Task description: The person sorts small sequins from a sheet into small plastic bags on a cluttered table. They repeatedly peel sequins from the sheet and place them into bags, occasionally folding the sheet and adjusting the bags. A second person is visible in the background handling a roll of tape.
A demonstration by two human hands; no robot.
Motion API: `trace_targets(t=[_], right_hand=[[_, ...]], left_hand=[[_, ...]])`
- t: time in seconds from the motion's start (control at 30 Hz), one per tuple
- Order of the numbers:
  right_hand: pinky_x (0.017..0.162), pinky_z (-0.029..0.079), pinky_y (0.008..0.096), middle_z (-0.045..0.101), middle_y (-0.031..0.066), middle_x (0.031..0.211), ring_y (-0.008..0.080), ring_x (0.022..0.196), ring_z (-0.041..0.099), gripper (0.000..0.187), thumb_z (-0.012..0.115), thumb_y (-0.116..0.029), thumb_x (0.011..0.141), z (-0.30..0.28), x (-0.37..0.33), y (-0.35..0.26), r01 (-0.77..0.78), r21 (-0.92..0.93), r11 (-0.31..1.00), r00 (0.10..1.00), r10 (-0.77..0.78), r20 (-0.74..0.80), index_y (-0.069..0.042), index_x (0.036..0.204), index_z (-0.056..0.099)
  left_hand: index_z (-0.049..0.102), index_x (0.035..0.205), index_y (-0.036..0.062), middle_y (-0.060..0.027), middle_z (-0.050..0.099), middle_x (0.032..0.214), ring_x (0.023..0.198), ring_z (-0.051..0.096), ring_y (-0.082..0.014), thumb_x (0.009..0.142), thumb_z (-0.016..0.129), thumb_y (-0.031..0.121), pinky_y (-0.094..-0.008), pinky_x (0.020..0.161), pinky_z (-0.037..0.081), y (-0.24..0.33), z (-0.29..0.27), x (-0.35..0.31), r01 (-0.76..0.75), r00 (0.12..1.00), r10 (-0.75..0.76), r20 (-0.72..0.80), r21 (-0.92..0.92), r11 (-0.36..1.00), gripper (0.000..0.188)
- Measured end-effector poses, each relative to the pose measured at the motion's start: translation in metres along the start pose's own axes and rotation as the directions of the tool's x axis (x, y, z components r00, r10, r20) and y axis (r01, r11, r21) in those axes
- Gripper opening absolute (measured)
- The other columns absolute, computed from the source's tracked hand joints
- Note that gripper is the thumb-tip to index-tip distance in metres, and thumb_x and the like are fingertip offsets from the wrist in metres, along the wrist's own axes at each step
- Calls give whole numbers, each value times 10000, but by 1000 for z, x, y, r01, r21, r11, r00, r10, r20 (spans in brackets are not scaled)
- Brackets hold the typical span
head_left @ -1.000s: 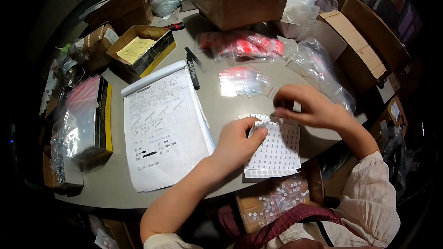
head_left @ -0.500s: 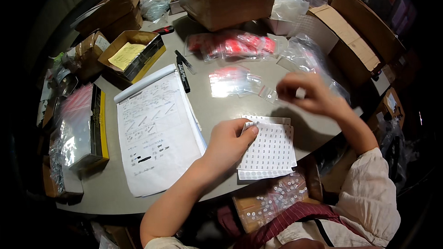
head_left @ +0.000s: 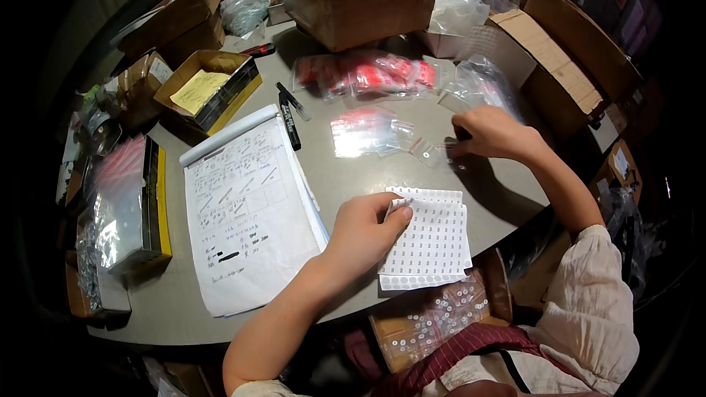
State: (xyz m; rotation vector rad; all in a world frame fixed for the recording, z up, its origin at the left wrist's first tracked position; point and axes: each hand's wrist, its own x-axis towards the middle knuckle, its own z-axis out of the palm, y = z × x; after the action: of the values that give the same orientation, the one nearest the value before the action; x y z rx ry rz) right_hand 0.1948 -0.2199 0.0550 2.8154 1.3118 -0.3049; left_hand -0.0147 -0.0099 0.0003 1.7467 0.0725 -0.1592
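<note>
**Q:** Head view. State of the hands?

**A:** The left hand [head_left: 368,224] has the printed label sheets [head_left: 430,239] pinched at their far left corner, thumb on top. The sheets hang partly over the near edge of the tabletop [head_left: 346,176]. The fingers of the right hand [head_left: 491,132] are curled at the right end of the small clear bags [head_left: 425,151], beyond the sheets. Whether they grip a bag, I cannot tell.

**Q:** Handling advice?

**A:** In my judgement, take one bag only, by its edge, since thin film tends to cling to its neighbour. The left grip should be firm yet light enough not to crease the sheets. Their stack looks uneven, so squaring it would help.

**Q:** Surface?

**A:** Grey, with a curved look from the lens. A written notepad [head_left: 243,213] lies to the left, a black marker [head_left: 290,125] at its far right corner. Clear bags with red strips [head_left: 360,132] lie left of the small ones; red-and-clear packets [head_left: 382,75] lie farther back, before a large open carton [head_left: 360,11].

**Q:** Room?

**A:** Dim towards the rim. More cartons [head_left: 581,51] crowd the far right. Below the near edge, a brown box [head_left: 498,287] holds bagged small white pieces [head_left: 441,317].
</note>
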Motion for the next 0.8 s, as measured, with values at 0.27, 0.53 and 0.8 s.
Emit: trace_targets(t=[0.27, 0.53, 0.8], right_hand=[[696, 498, 385, 625, 165, 832, 300, 738, 610, 238, 675, -53, 852, 15, 12, -15, 235, 413, 880, 968, -248, -22, 12, 1050, 559], [719, 495, 502, 628, 229, 849, 433, 810, 633, 230, 671, -106, 831, 33, 15, -11, 311, 260, 914, 945, -268, -188, 20, 969, 537], [692, 498, 439, 669, 187, 865, 328, 785, 657, 445, 700, -408, 964, 27, 9, 10, 54, 348, 936, 998, -49, -25, 21, 1000, 590]], left_hand=[[690, 1174, -72, -97, 741, 953, 843, 666, -130, 988, 622, 213, -300, 766, 542, 1, -1, 0, -2, 1000, 2, 7, -6, 1000, 347], [681, 1183, -76, -103, 740, 954, 849, 668, -133, 985, 624, 232, -300, 771, 541, 2, 0, 0, -6, 1000, 5, 23, 14, 1000, 371], [696, 1121, -82, -89, 721, 888, 798, 644, -128, 956, 638, 231, -305, 727, 525, 5, 1, -3, -11, 1000, 11, -9, -7, 1000, 358]])
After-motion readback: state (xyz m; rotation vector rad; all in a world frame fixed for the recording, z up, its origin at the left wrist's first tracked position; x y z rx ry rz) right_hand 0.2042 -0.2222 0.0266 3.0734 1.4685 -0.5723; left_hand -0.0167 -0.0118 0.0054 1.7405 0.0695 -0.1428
